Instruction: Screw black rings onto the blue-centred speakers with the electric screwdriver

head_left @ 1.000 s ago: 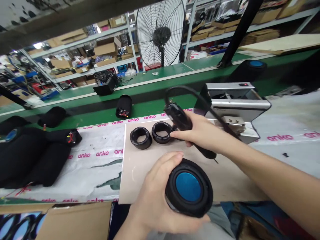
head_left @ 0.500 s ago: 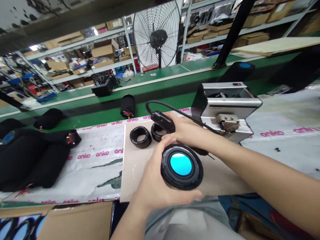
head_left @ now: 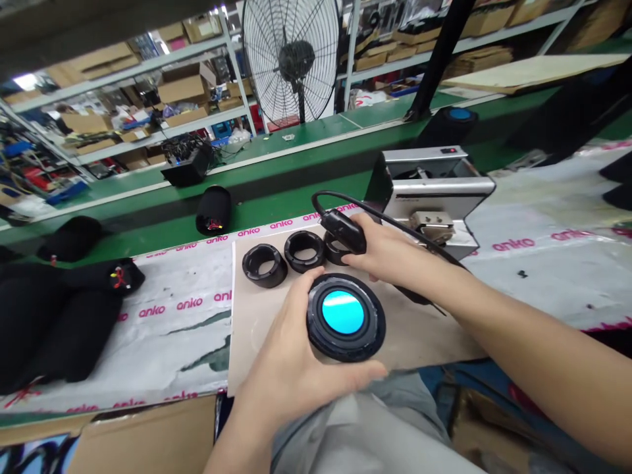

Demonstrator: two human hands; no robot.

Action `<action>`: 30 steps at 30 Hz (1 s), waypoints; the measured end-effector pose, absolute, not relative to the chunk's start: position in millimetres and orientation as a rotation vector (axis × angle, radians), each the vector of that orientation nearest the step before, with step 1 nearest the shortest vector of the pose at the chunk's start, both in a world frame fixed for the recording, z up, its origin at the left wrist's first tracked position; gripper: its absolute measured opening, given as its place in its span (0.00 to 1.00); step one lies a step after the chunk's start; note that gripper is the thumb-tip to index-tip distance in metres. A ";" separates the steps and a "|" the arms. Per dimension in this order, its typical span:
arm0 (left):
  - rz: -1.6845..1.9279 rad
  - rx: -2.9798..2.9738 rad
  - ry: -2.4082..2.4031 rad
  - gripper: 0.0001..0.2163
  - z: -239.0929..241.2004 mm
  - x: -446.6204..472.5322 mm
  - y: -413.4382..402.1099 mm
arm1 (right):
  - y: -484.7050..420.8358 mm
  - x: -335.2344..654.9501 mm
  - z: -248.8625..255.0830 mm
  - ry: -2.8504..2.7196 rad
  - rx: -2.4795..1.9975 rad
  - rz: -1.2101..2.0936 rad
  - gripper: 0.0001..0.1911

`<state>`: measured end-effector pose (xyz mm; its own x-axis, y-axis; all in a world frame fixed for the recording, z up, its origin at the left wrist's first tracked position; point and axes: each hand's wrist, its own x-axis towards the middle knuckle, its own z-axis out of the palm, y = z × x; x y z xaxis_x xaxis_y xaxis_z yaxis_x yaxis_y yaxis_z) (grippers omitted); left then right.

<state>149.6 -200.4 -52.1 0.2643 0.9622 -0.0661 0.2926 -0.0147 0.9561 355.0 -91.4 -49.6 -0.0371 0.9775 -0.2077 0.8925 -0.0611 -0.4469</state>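
Grip of the left hand (head_left: pixel 291 362): closed around the rim of a round black speaker (head_left: pixel 345 316), thumb on the far-left edge, fingers under the near edge. The speaker's blue centre faces up, and the unit sits over the near part of a beige board (head_left: pixel 251 329) on the worktop (head_left: pixel 187 316).

Grip of the right hand (head_left: pixel 390 253): closed around a black corded tool (head_left: pixel 343 230), just beyond the speaker. The cable (head_left: pixel 395 220) loops up and back along the forearm.

Three black rings (head_left: pixel 264 265) stand in a row on the far edge of the board, the rightmost partly behind the tool. A metal machine (head_left: pixel 434 191) stands behind the right hand.
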 end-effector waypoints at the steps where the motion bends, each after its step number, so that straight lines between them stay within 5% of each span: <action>1: 0.831 1.459 1.209 0.53 -52.9 149.8 -199.4 | -91.5 354.9 -50.8 -2.019 -2.040 0.697 0.35; 5: 0.924 1.323 1.146 0.59 -59.6 152.0 -198.6 | -92.2 356.2 -53.6 -1.992 -2.014 0.669 0.38; 9: 1.066 1.319 1.046 0.44 -66.2 156.2 -203.1 | -93.2 359.5 -57.1 -1.939 -1.952 0.701 0.39; 13: 1.135 1.280 1.000 0.40 -70.7 158.4 -203.5 | -102.4 366.7 -49.2 -1.797 -1.903 0.759 0.39; 17: 1.105 1.255 1.000 0.43 -78.3 153.0 -198.5 | -123.5 381.0 -27.8 -1.608 -1.774 0.853 0.41; 23: 1.100 1.308 0.947 0.60 -87.3 137.6 -188.1 | -149.6 395.6 -19.4 -1.573 -1.558 0.967 0.44; 30: 1.067 1.222 0.785 0.53 -88.1 135.7 -184.9 | -170.7 399.4 -21.9 -1.758 -1.397 1.055 0.39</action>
<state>135.7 -184.9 -88.1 0.3355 0.9394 0.0696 -0.2127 0.0036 0.9771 399.4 -170.7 -21.9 -0.2219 0.9750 0.0058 0.4531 0.1084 -0.8848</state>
